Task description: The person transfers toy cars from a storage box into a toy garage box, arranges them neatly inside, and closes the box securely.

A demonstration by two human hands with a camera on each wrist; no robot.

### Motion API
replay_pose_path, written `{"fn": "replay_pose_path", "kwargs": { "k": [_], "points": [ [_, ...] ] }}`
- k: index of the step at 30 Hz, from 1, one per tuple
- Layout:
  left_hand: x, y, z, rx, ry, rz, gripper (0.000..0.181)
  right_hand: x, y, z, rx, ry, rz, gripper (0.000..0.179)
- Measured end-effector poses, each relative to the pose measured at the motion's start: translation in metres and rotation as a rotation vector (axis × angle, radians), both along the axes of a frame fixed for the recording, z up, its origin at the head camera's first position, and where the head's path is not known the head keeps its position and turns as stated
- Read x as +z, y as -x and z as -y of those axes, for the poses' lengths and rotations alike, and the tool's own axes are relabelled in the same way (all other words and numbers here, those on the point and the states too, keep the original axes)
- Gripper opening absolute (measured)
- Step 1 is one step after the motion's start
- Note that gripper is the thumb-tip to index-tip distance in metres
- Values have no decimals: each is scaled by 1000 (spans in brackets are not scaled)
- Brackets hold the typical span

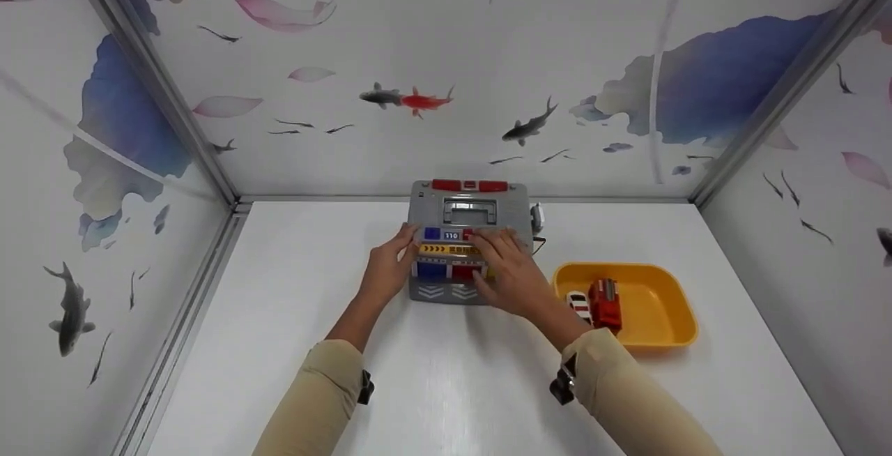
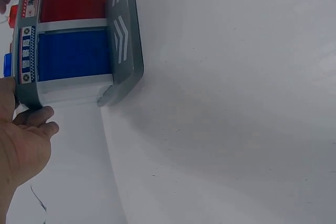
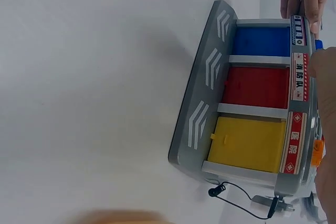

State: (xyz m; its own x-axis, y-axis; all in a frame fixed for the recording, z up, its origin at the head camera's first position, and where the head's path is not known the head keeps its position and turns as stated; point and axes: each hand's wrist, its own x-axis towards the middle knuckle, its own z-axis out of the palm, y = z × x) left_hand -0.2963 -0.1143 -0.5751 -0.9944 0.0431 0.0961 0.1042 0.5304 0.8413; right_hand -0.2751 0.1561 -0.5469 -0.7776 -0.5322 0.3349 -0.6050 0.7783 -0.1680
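Note:
A grey toy garage [image 1: 432,212] stands on the table near the back wall, a carry handle [image 1: 470,213] in its top. Along its front sit a blue door [image 3: 261,41], a red door [image 3: 254,87] and a yellow door [image 3: 247,142], all closed. The left hand [image 1: 387,268] grips the garage's left side, thumb on top, fingers bent against the side in the left wrist view. Over the right part of the top, the right hand [image 1: 516,276] rests with fingers extended. Its thumb is low, by the red door, and the hand hides much of the yellow one.
Beside the right forearm is a yellow tray [image 1: 669,306] with a white toy car [image 1: 578,306] and a red toy fire truck [image 1: 605,302]. A black cord [image 3: 239,202] loops from the garage's right side. Printed wall panels [image 1: 474,51] enclose the white table [image 1: 306,261].

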Motion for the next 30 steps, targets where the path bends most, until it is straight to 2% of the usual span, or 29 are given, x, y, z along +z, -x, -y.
{"fn": "replay_pose_path", "kwargs": {
  "k": [11,18,30],
  "points": [
    [2,1,0,6,1,0,51,-2,6,6,44,-11,-36,70],
    [2,0,0,9,18,-12,50,0,5,6,44,-43,-24,72],
    [2,0,-1,14,26,-10,50,2,6,2,58,-39,-2,73]
  ]
}}
